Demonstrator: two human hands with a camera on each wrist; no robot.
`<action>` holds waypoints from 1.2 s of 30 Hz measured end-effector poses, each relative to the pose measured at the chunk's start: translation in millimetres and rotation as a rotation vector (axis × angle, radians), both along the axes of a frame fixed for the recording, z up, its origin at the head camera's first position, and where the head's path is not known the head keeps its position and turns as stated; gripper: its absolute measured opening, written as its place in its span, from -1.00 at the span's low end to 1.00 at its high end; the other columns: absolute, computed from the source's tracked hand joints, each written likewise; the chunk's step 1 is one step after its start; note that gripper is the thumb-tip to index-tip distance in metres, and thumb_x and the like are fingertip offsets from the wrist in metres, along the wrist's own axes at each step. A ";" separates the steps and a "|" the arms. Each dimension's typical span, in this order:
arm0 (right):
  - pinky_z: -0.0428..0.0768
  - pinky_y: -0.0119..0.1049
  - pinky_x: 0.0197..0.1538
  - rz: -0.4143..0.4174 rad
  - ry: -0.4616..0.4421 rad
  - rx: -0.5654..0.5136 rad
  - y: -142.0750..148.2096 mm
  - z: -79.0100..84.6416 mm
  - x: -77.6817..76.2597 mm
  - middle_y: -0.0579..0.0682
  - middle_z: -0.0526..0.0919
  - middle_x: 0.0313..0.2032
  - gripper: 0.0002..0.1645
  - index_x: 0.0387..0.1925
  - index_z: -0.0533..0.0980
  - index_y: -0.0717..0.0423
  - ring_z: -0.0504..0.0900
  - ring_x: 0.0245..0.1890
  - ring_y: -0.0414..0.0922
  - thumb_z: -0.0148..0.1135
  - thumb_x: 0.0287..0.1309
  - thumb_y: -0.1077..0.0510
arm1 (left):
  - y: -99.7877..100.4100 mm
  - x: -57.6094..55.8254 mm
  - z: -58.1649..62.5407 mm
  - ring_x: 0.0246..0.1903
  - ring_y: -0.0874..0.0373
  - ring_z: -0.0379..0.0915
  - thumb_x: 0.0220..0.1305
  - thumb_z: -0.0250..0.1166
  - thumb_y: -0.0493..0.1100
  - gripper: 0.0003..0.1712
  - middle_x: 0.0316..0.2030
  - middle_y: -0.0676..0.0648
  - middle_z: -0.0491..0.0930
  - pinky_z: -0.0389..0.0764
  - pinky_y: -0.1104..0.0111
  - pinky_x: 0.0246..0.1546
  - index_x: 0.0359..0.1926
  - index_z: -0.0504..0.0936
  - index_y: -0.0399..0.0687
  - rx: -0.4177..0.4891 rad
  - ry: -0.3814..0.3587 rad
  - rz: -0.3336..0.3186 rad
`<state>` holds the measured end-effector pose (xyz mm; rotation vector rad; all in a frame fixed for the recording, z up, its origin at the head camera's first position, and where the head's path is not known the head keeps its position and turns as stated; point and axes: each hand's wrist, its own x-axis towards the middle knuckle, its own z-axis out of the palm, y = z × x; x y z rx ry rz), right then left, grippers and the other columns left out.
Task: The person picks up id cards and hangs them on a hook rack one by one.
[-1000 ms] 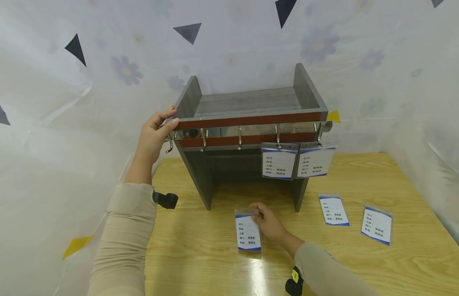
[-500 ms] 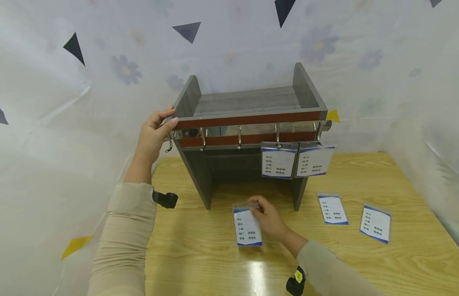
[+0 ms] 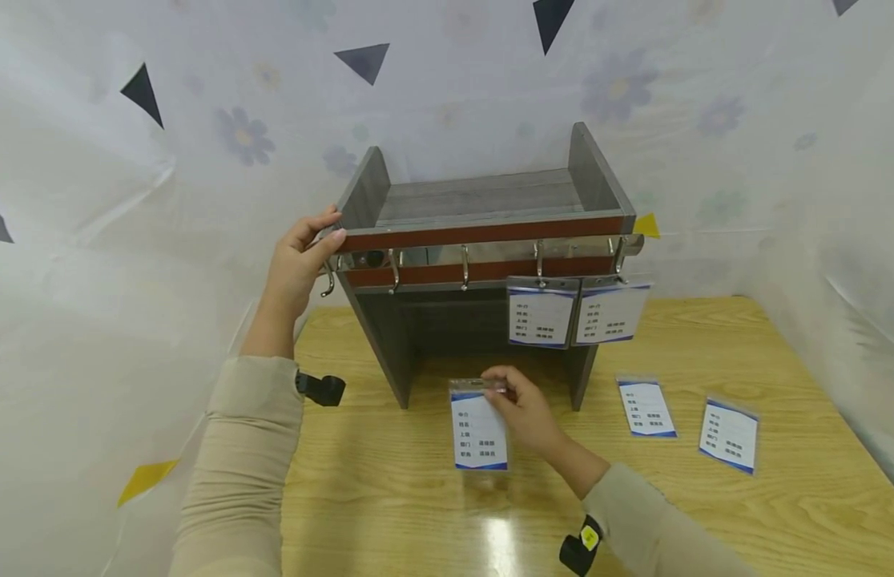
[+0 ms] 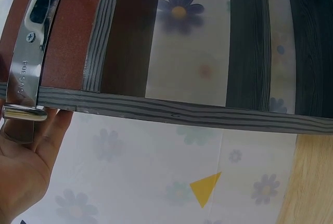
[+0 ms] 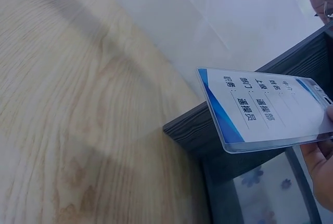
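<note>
A grey wooden shelf (image 3: 483, 196) with red-brown front strips stands on the table. My left hand (image 3: 299, 256) holds its upper left front corner, thumb toward the front, beside the end of the metal hook rail (image 4: 26, 68). Below the hooks, my right hand (image 3: 528, 415) pinches a clear badge holder (image 3: 479, 433) by its slotted top edge. The badge holder (image 5: 265, 109) is raised above the tabletop, its printed white card with blue ends facing up. Two similar badge holders hang side by side from the right-hand hooks, the left one (image 3: 541, 316) next to the right one (image 3: 611, 315).
Two more badge holders lie flat on the wooden table (image 3: 389, 497) at the right, a nearer-in one (image 3: 646, 409) and an outer one (image 3: 729, 435). Bare hooks, such as the middle hook (image 3: 465, 268), line the rail's left part. A patterned white curtain (image 3: 447, 88) surrounds the table.
My right hand has lifted the badge holder off the table and moved it slightly up toward the shelf. My left hand has stayed on the shelf corner.
</note>
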<state>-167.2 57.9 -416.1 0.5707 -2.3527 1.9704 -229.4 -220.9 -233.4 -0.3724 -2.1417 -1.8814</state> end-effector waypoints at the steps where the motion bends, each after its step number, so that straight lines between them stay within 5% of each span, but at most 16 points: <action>1: 0.47 -0.39 -0.36 0.004 0.006 -0.005 0.2 1.9 0.3 0.11 0.53 -0.23 -0.77 -0.17 0.43 0.22 0.47 -0.36 -0.11 0.07 0.08 0.35 | 0.0 0.1 0.0 0.23 0.16 -0.08 0.13 0.18 -0.18 -0.63 0.23 -0.01 0.11 -0.02 0.03 0.14 0.00 0.45 -0.10 0.000 0.000 0.000; 9: 0.48 -0.38 -0.32 0.016 0.049 -0.053 0.6 30.3 9.2 0.19 0.53 -0.24 -0.77 -0.17 0.41 0.33 0.49 -0.32 -0.05 0.05 0.07 0.41 | -0.3 2.1 -0.6 0.23 0.16 -0.08 0.14 0.17 -0.18 -0.63 0.24 -0.02 0.10 -0.02 0.08 0.15 0.00 0.44 -0.11 0.000 -0.001 -0.007; 17: 0.50 -0.36 -0.40 -0.006 0.116 -0.066 1.8 30.8 0.7 0.10 0.55 -0.30 -0.77 -0.17 0.42 0.26 0.51 -0.41 -0.15 0.05 0.08 0.38 | -1.0 2.0 0.4 0.23 0.16 -0.09 0.13 0.18 -0.18 -0.62 0.24 -0.01 0.09 -0.01 0.10 0.15 0.01 0.44 -0.11 0.003 -0.005 -0.004; 36: 0.44 -0.41 -0.47 -0.044 0.136 -0.089 -1.2 66.9 -0.4 0.06 0.50 -0.36 -0.74 -0.13 0.44 0.23 0.43 -0.46 -0.16 0.06 0.09 0.36 | 0.1 -0.5 -0.8 0.22 0.18 -0.07 0.14 0.17 -0.19 -0.63 0.23 -0.01 0.11 0.01 0.14 0.16 0.00 0.43 -0.13 0.014 0.005 -0.006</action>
